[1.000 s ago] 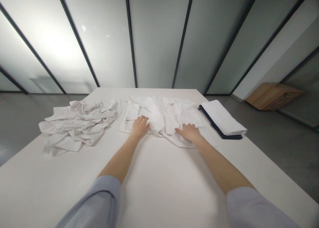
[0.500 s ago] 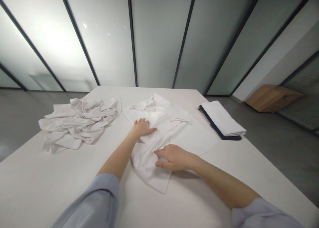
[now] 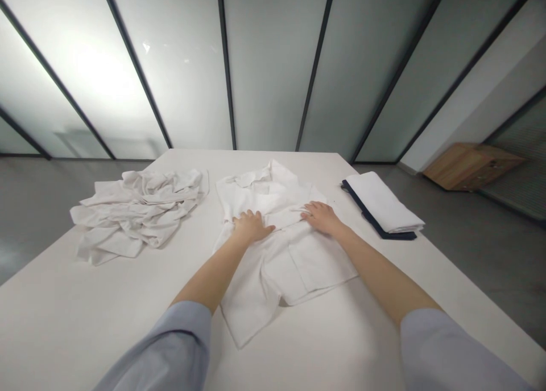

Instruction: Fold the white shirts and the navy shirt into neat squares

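Note:
A white garment, seemingly a shirt point(image 3: 273, 266), lies spread and wrinkled in the middle of the white table point(image 3: 140, 322). Its upper part points away from me, and its lower edges fan out towards me. My left hand point(image 3: 251, 227) rests on the left middle of the cloth with fingers spread. On the right side, my right hand point(image 3: 323, 217) lies flat on the cloth, fingers stretched out. Neither hand grips a fold that I can see.
To the left is a crumpled heap of white cloth point(image 3: 140, 209). At the right edge, a folded white cloth point(image 3: 381, 200) lies on a dark folded one point(image 3: 398, 236). A wooden cabinet point(image 3: 464, 166) stands on the floor beyond, and frosted glass panels point(image 3: 268, 66) line the back.
My right hand has moved away from me and to the right, onto the garment. The lower right part of the cloth has come towards me and spread out. My left hand has shifted slightly right.

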`<state>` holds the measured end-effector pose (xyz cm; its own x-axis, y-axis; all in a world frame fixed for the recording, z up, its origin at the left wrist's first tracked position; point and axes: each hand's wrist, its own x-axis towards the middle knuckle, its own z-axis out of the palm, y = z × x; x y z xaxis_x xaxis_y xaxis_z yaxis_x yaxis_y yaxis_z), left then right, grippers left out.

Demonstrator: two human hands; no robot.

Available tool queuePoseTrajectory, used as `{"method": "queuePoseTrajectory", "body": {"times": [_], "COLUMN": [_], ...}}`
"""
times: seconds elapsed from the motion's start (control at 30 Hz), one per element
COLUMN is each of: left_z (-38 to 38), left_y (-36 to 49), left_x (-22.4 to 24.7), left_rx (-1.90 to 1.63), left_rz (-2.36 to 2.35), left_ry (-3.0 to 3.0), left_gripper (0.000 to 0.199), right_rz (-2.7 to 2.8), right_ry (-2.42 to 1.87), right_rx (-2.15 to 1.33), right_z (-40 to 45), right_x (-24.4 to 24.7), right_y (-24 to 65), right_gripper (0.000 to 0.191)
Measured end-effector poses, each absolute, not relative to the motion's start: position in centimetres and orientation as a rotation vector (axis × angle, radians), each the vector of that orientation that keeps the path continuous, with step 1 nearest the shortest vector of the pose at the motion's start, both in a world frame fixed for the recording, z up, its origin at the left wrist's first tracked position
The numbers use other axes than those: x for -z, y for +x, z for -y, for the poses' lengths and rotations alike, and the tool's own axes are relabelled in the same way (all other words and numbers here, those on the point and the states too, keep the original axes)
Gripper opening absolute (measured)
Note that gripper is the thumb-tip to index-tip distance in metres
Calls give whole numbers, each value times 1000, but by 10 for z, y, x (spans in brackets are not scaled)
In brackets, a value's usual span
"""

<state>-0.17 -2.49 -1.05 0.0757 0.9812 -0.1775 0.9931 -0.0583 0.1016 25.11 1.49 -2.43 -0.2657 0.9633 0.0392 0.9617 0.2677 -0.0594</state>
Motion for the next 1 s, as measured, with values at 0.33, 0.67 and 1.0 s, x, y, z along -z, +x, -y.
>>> {"method": "queuePoseTrajectory", "body": {"times": [0.33, 0.67, 1.0], "left_z": [5, -1, 8], "left_y": [-39, -49, -48], "left_x": [42, 27, 43], "left_rx": [-104, 107, -332], "left_rz": [-1781, -1554, -1623], "left_ry": [2448, 2477, 2576], "left_gripper": [90, 95, 77], "right_rz": [2400, 2628, 1716], "right_ry": [-2103, -2036, -1610], "right_rx": [116, 59, -354], "right_z": [32, 45, 21], "right_x": [36, -1, 48], "right_y": [242, 256, 271], "right_gripper": [59, 32, 30]}}
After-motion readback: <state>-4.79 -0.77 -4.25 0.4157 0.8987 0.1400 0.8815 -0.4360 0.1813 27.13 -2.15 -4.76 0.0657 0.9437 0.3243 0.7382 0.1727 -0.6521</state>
